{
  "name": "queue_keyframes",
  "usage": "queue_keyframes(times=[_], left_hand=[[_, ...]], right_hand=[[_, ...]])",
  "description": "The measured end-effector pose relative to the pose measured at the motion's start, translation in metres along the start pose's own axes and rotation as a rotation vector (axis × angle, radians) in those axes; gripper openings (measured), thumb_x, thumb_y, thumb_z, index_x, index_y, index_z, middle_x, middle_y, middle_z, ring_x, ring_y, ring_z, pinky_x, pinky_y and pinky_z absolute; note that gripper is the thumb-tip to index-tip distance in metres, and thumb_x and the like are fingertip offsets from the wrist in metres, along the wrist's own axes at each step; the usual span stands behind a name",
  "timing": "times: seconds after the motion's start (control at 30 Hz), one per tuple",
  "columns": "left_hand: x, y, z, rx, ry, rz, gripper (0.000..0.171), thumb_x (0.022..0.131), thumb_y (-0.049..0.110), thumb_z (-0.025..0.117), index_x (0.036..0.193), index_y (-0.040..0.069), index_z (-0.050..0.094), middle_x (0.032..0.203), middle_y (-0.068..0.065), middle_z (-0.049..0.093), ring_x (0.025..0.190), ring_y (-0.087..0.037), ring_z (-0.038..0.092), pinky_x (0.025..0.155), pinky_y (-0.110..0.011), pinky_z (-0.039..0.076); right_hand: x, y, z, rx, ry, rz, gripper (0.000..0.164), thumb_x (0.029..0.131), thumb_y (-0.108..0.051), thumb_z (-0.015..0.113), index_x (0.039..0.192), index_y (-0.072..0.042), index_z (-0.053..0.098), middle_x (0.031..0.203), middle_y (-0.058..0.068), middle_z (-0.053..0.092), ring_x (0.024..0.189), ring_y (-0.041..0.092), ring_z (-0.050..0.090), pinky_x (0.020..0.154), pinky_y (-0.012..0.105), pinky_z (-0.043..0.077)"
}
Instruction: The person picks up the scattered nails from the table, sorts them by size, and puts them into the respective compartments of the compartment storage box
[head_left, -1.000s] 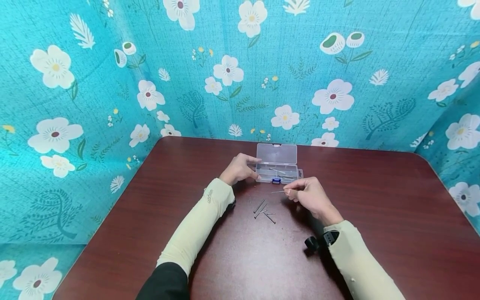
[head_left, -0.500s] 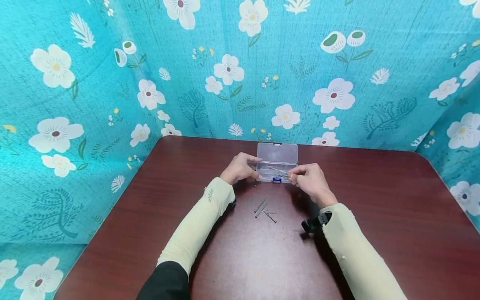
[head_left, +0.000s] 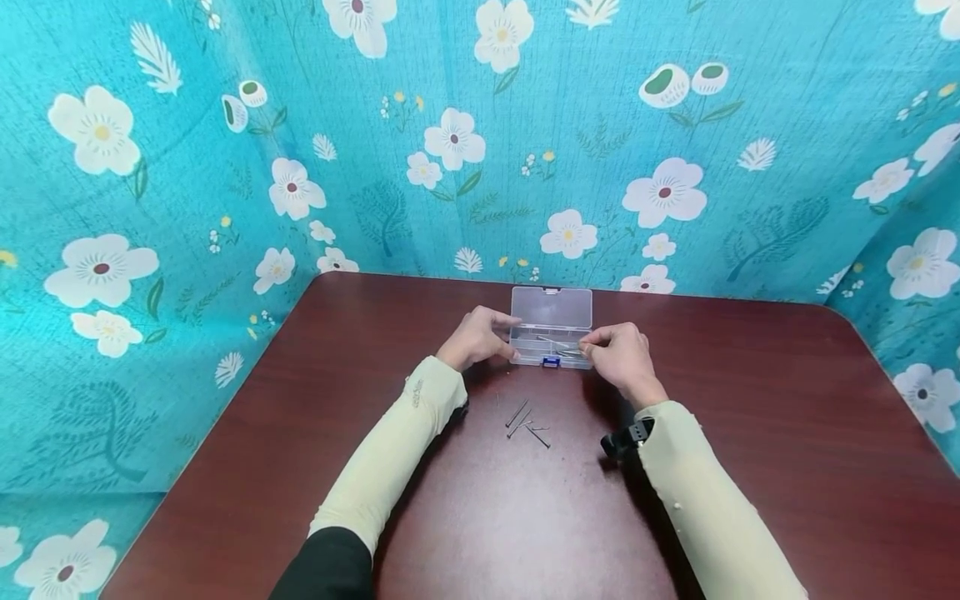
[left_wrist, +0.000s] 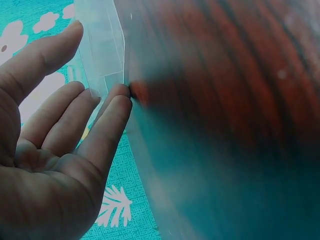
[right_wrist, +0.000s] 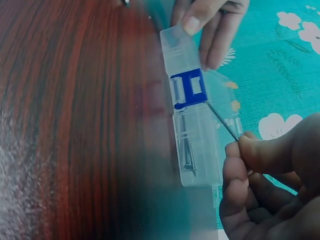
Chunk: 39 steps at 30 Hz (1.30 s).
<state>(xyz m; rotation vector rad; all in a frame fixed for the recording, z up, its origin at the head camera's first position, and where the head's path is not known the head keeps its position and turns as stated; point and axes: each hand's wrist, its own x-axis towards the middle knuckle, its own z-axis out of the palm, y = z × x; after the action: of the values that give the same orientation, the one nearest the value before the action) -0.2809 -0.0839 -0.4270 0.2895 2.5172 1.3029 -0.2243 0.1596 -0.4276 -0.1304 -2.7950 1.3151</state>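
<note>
A clear plastic compartment box (head_left: 531, 360) stands near the back of the table, its lid (head_left: 551, 307) raised away from me. My left hand (head_left: 474, 337) holds the box's left end, thumb at the front corner and fingers further back. Between thumb and fingertips, my right hand (head_left: 621, 357) pinches a thin metal nail (right_wrist: 223, 122) over the box's right part; its far end passes behind the blue latch (right_wrist: 189, 89) in the right wrist view. Other nails (right_wrist: 188, 152) lie inside, seen through the front wall.
Several loose nails (head_left: 537, 436) lie on the dark red-brown table (head_left: 360, 333) in front of the box. A smaller, thinner one (head_left: 498, 399) lies to their left. Flowered turquoise cloth (head_left: 510, 167) hangs right behind the table's back edge.
My right hand has moved forward with the nail, from in front of the box to over its right compartments. The left hand has stayed at the left end.
</note>
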Motion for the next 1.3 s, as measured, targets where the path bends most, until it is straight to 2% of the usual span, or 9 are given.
queue_keyframes(times=[0.1,0.2,0.53,0.93,1.1,1.3], left_hand=[[0.001,0.002,-0.001,-0.006,0.003,0.009,0.067,0.07,-0.003,0.09,0.131,0.012,0.069,0.129,-0.01,0.066,0.105,-0.019,0.066,0.086,-0.033,0.053],[0.001,0.002,-0.001,0.004,0.0,0.0,0.067,0.07,-0.002,0.09,0.132,0.013,0.069,0.127,-0.01,0.067,0.104,-0.019,0.066,0.087,-0.033,0.052],[0.001,0.0,0.001,0.007,0.01,-0.001,0.067,0.069,-0.002,0.09,0.131,0.014,0.07,0.126,-0.01,0.068,0.103,-0.018,0.066,0.086,-0.033,0.053],[0.003,-0.002,0.0,0.014,0.005,0.03,0.066,0.069,-0.002,0.09,0.13,0.014,0.07,0.13,-0.01,0.066,0.105,-0.017,0.066,0.08,-0.03,0.054],[0.002,-0.002,-0.002,0.009,0.004,0.021,0.066,0.07,-0.001,0.09,0.131,0.015,0.07,0.128,-0.011,0.067,0.105,-0.019,0.067,0.082,-0.031,0.054],[0.002,-0.003,-0.001,0.01,0.011,0.016,0.066,0.069,-0.001,0.09,0.13,0.015,0.07,0.128,-0.009,0.067,0.104,-0.018,0.067,0.081,-0.031,0.053]], right_hand=[[0.002,-0.003,0.001,-0.063,0.025,-0.059,0.012,0.092,-0.009,0.07,0.092,-0.002,0.08,0.096,0.014,0.072,0.09,0.028,0.054,0.068,0.038,0.044],[0.004,-0.006,0.003,-0.104,0.014,-0.094,0.013,0.092,-0.008,0.069,0.092,-0.001,0.08,0.097,0.016,0.073,0.091,0.03,0.056,0.07,0.04,0.046],[0.007,-0.012,0.006,-0.202,-0.017,-0.141,0.014,0.091,-0.008,0.069,0.092,-0.002,0.081,0.103,0.017,0.073,0.094,0.031,0.061,0.079,0.047,0.05],[0.005,-0.007,0.004,-0.144,0.013,-0.104,0.014,0.091,-0.013,0.071,0.095,-0.004,0.082,0.104,0.016,0.074,0.106,0.035,0.063,0.089,0.051,0.048],[0.003,-0.007,0.003,-0.087,0.01,-0.105,0.015,0.092,-0.012,0.071,0.094,-0.003,0.081,0.104,0.015,0.074,0.104,0.035,0.062,0.087,0.051,0.048],[-0.004,-0.007,0.003,-0.03,-0.04,-0.081,0.016,0.094,-0.012,0.068,0.096,-0.003,0.081,0.108,0.016,0.072,0.103,0.032,0.061,0.08,0.046,0.049]])
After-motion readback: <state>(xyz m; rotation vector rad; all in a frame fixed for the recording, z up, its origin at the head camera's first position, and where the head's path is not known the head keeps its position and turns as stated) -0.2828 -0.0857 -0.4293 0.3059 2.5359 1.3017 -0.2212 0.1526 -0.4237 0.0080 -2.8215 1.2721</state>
